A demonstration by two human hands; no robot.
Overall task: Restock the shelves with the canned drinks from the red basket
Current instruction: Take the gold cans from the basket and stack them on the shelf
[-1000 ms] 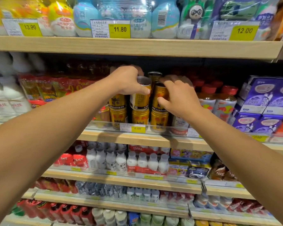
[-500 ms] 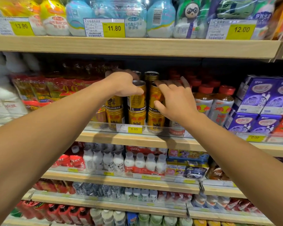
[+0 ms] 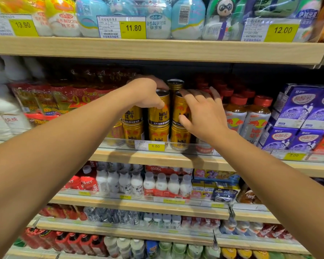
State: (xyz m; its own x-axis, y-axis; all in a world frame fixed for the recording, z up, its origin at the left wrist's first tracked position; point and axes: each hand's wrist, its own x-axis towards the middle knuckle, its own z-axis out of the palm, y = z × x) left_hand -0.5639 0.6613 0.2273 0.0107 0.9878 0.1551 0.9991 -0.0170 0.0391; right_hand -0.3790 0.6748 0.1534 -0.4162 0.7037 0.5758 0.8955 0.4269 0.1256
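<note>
Gold Red Bull cans stand stacked two high on the middle wooden shelf (image 3: 176,159). My left hand (image 3: 147,94) grips the top of the upper-row gold can (image 3: 158,114), fingers curled over its rim and thumb on its front. Beside it, my right hand (image 3: 201,112) rests on the neighbouring upper gold can (image 3: 180,109), its fingers spread and fairly straight over the lid and its thumb against the label. A third upper can (image 3: 175,84) stands behind these two. The lower row of gold cans (image 3: 158,135) sits behind a clear shelf lip. The red basket is out of view.
Silver Red Bull bottles with red caps (image 3: 247,118) stand right of the cans, and purple milk cartons (image 3: 303,113) lie further right. Red wrapped packs (image 3: 45,101) fill the left. The upper shelf board (image 3: 157,49) hangs close above. A 6.00 price tag (image 3: 155,146) sits below the cans.
My right hand's fingers have straightened and spread over its can, where they were curled round it before. My left hand keeps its grip on its can. Both cans stay on the stack.
</note>
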